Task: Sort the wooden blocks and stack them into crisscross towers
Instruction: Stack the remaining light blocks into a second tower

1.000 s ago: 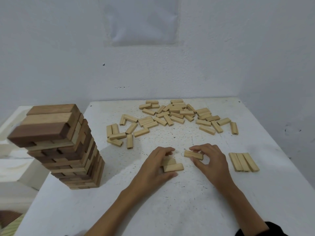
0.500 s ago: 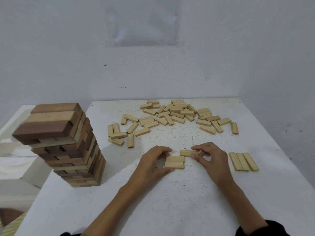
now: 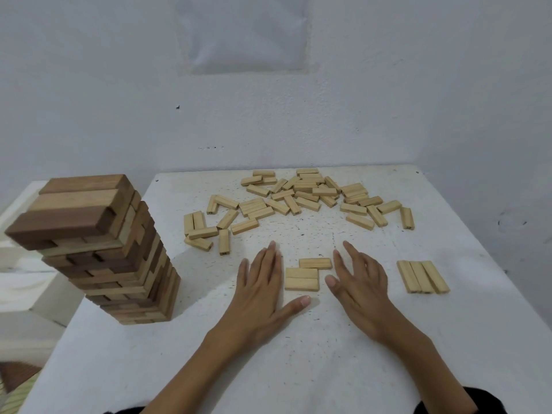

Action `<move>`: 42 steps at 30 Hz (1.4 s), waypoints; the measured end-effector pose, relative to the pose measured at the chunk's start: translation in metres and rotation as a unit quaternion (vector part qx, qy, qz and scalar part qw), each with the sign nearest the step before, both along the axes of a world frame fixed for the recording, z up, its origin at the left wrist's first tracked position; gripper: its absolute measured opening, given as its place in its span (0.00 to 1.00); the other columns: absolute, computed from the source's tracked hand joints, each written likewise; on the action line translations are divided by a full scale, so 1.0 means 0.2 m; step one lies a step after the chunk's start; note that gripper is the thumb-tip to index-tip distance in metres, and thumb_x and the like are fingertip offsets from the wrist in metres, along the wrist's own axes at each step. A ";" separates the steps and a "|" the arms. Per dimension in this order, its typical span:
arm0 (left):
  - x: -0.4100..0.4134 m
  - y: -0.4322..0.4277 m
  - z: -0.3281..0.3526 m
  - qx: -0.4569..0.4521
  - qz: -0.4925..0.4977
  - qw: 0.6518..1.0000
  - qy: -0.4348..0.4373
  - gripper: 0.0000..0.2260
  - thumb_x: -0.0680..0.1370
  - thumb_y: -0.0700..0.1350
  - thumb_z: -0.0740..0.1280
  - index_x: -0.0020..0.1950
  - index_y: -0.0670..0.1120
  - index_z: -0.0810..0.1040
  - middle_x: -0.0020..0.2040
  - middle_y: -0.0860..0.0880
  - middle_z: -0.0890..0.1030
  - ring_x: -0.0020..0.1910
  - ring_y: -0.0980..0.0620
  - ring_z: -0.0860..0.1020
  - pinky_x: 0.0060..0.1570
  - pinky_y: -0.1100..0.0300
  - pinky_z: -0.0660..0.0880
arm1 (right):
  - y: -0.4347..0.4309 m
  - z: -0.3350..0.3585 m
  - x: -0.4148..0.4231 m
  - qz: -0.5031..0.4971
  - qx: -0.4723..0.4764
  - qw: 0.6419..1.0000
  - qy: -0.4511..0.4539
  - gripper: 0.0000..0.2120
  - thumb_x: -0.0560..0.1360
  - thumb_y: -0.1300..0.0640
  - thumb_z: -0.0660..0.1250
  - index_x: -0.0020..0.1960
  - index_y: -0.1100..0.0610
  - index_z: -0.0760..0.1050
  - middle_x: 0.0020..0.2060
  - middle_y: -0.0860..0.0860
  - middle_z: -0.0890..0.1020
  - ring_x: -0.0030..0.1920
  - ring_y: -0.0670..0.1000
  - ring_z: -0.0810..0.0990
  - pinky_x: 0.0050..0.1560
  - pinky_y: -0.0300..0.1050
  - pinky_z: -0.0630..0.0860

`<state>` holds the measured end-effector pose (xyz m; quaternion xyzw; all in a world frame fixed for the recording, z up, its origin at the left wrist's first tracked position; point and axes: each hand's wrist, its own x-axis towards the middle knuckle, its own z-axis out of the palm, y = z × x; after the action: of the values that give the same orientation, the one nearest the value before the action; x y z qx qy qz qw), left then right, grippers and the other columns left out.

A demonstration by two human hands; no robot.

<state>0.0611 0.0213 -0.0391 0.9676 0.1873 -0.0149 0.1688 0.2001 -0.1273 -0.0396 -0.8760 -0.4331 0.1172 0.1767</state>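
Left hand (image 3: 263, 289): flat on the table, fingers straight and together, thumb spread. It grasps nothing. The forefinger edge lies just beside the left ends of the blocks; contact cannot be told.
Right hand (image 3: 358, 282): likewise released, fingers straight and slightly fanned, holding nothing. The forefinger is just beside the right end of the far block, and the thumb tip is near the two nearer ones.
Layer in hand (image 3: 301, 279): three pale blocks lie flat on the table between the two hands, their long sides running across the view. The nearer two sit flush.
Far block (image 3: 315, 263): touches its neighbour along a long side but juts toward the right, out of line.
Step, as judged: squaring these three into one even layer, probably the base of a new tower.
Doing it well: close both flat hands inward on the block ends together, so the far block slides left until all ends align. Keep the fingers low so nothing tips, then close any gap along the long sides. An uneven base would likely make later layers lean.
Finished row (image 3: 422, 276): three blocks side by side, to the right, well apart from the right hand.
Loose blocks (image 3: 301, 195): pale, scattered over the far half of the table, not yet stacked.
Large tower (image 3: 98, 249): bigger blocks in mixed brown tones, crisscrossed, near the left edge. The left forearm should stay away from it.
Table (image 3: 298, 363): white, speckled.
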 end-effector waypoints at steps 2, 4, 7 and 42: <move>0.01 -0.01 0.00 0.002 -0.011 1.000 -0.003 0.47 0.65 0.76 0.30 0.73 0.47 0.26 0.73 0.52 0.25 0.70 0.59 0.25 0.71 0.53 0.29 | 0.00 0.00 0.00 0.007 0.004 1.000 0.001 0.57 0.55 0.25 0.16 0.77 0.48 0.46 0.75 0.46 0.40 0.69 0.41 0.35 0.71 0.48 0.33; 0.02 -0.03 -0.01 0.012 -0.024 1.000 -0.003 0.45 0.66 0.76 0.32 0.72 0.47 0.25 0.74 0.52 0.26 0.71 0.60 0.26 0.72 0.52 0.31 | 0.01 0.00 0.00 0.023 0.004 1.000 -0.003 0.57 0.56 0.26 0.16 0.76 0.48 0.48 0.75 0.46 0.41 0.70 0.43 0.36 0.70 0.48 0.32; 0.03 -0.04 -0.02 0.019 -0.030 0.999 0.004 0.47 0.65 0.76 0.32 0.73 0.47 0.26 0.74 0.51 0.28 0.72 0.58 0.30 0.72 0.52 0.32 | 0.03 -0.01 -0.02 0.039 0.015 0.999 -0.010 0.56 0.58 0.26 0.17 0.76 0.47 0.51 0.76 0.46 0.44 0.70 0.41 0.38 0.69 0.45 0.30; 0.05 0.08 0.00 -0.097 -0.008 0.987 -0.131 0.38 0.68 0.67 0.67 0.74 0.58 0.59 0.72 0.58 0.58 0.64 0.68 0.48 0.67 0.65 0.44 | 0.01 -0.04 0.10 0.060 0.075 0.995 -0.025 0.49 0.54 0.16 0.39 0.70 0.37 0.58 0.64 0.35 0.58 0.62 0.37 0.52 0.58 0.33 0.43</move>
<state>0.0720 0.0372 -0.0396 0.9415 0.1540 0.0926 0.2851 0.2208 -0.1246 -0.0485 -0.8352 -0.4971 0.0729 0.2236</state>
